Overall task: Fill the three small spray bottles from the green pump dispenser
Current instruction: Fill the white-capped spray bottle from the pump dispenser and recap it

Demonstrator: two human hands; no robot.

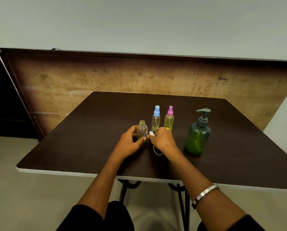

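Clear uncapped spray bottle [142,130] upright on dark surface [92,124], my left hand [131,144] curled round it. My right hand [162,139] pinches white spray head [151,133], tube dangling. Blue-capped bottle [156,119], pink-capped bottle [169,119] just behind; green pump dispenser [198,135] right.

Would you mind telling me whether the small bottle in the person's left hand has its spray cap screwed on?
No, the open bottle gripped by the left hand shows a bare threaded neck, while the right hand holds the white spray cap.
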